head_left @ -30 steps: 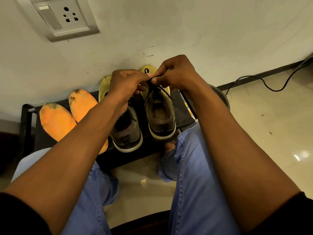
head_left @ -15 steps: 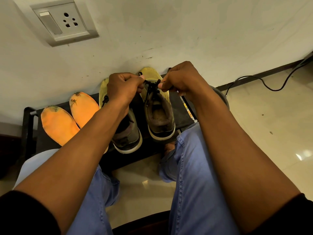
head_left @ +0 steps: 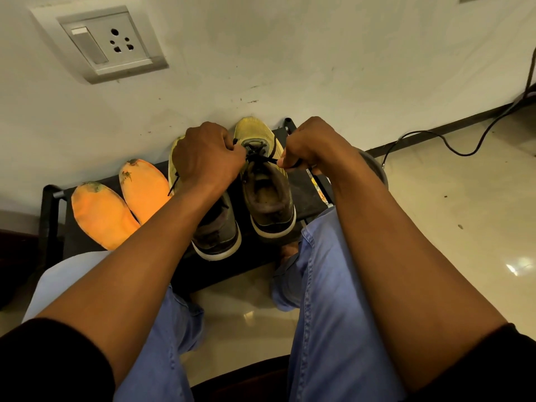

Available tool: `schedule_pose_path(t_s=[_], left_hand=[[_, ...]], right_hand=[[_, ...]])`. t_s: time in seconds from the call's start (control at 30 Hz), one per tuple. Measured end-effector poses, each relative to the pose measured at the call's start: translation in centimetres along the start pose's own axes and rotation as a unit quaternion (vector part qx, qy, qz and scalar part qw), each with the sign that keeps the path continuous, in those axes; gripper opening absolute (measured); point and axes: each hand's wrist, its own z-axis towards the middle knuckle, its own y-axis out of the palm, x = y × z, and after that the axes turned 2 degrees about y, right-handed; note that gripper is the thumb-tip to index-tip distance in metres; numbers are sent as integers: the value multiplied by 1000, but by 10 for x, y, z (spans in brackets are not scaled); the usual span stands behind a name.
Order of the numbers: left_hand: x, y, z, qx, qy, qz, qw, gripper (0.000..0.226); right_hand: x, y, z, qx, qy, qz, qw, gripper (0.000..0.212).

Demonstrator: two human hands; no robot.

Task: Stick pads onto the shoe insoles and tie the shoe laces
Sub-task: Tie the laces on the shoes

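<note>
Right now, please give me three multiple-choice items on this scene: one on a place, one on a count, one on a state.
1. Where do the orange insoles lie?
A. to the left of the shoes
B. inside the shoes
C. on the floor tiles

2. How many orange insoles show?
A. one
B. two
C. four

3. What are the hands doing?
A. resting on the knees
B. pressing an insole
C. pulling a black lace of the right shoe

Answers: 1 A, they lie on the black stand beside the left shoe. 2 B, two lie side by side. 3 C, the left hand and the right hand each pinch a lace end.
</note>
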Motion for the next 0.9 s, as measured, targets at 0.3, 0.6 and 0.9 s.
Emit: schedule_pose_path(t_s=[0.3,0.6,0.9], left_hand=[[-5,10,0,-20,3,42,999,13],[-10,-2,-2,-32,32,-7,999,26],[-21,-18,-43,21,89,-8,996,23]], right_hand=[[9,6,9,12,36,-47,998,16],[9,13,-1,27,-30,6,999,18],[5,40,-33,138,-115,-45,983,51]])
